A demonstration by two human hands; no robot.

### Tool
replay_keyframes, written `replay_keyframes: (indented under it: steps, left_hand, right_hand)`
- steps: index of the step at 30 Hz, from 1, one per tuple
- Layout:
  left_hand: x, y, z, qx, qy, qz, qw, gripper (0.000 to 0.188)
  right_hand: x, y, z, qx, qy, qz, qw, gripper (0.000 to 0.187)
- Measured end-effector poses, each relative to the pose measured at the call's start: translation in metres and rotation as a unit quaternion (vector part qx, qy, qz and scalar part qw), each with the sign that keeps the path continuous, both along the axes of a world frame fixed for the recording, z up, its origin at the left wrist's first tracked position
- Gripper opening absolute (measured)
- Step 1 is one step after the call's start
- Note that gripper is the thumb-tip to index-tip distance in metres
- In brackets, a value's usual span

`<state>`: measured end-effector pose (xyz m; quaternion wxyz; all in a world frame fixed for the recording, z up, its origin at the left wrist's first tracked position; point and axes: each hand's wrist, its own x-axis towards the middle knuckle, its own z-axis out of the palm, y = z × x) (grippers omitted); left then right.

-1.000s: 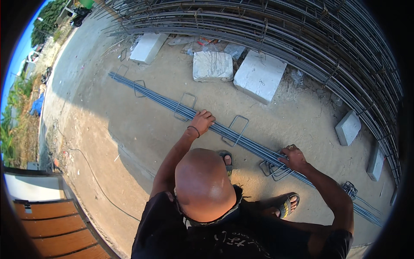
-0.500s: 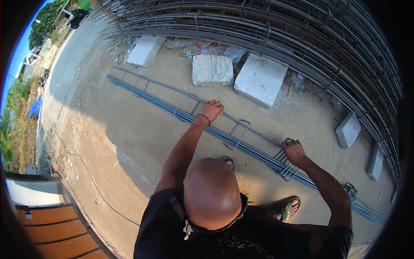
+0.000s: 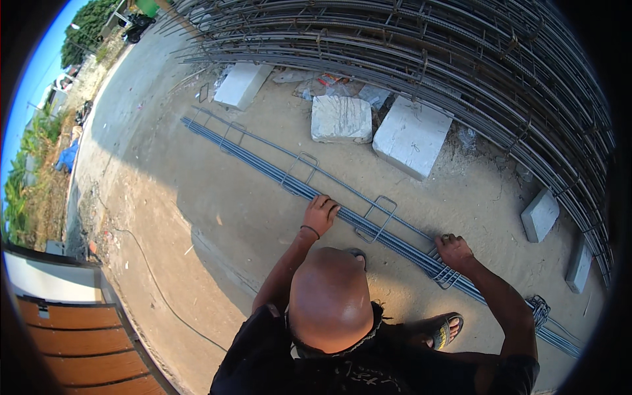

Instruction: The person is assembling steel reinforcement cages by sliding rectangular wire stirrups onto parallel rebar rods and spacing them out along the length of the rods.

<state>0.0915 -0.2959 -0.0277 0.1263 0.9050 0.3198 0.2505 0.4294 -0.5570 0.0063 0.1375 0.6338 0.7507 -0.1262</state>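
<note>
Steel bars, bundled and single, with two hands

Bundle of bars (image 3: pixel 395 243): on ground, mid-view; long axis from ten to four o'clock. Single bar (image 3: pixel 349 188): just beside, toward one o'clock, nearly parallel. Right hand (image 3: pixel 454 250): forearm toward eleven o'clock, fingers curled closed around single bar. Left hand (image 3: pixel 321 214): forearm toward one o'clock, fingers bent over bundle, grip unclear. Wire loops (image 3: pixel 386 222): rectangular, across bars.

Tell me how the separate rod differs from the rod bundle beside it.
The separate rod is one thin line, while the rod bundle is several rods packed together.
The separate rod lies nearer the white blocks; the rod bundle lies nearer the right sandal.
The right hand is at the separate rod; the left hand is at the rod bundle.
Both look grey and metallic, roughly parallel.
</note>
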Motion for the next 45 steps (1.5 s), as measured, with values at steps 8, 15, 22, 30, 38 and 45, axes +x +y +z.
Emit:
replay_keyframes:
  steps: [8,15,22,30,38,45]
  left_hand:
    - [0.013,0.002,-0.001,-0.031,-0.040,0.064,0.997,0.012]
    - [0.048,-0.004,0.004,-0.040,-0.037,0.065,0.996,0.018]
    - [0.062,-0.016,0.000,-0.033,0.028,0.039,0.998,0.028]
    - [0.051,-0.023,0.002,-0.058,0.006,0.037,0.998,0.030]
    - [0.055,-0.011,0.005,-0.038,0.061,-0.004,0.997,0.030]
    - [0.084,-0.004,0.006,0.016,0.193,-0.125,0.973,0.031]
  right_hand:
    - [-0.010,0.003,0.003,-0.051,0.007,-0.060,0.997,0.028]
    - [-0.008,0.009,0.010,-0.092,0.039,-0.084,0.991,0.038]
    - [0.003,0.006,0.013,-0.063,0.069,-0.105,0.990,0.038]
    - [0.040,-0.008,0.034,0.002,0.084,-0.136,0.987,0.027]
    - [0.106,-0.083,0.042,-0.021,0.069,-0.236,0.969,0.018]
    - [0.127,-0.156,0.016,-0.196,0.067,-0.200,0.958,0.033]
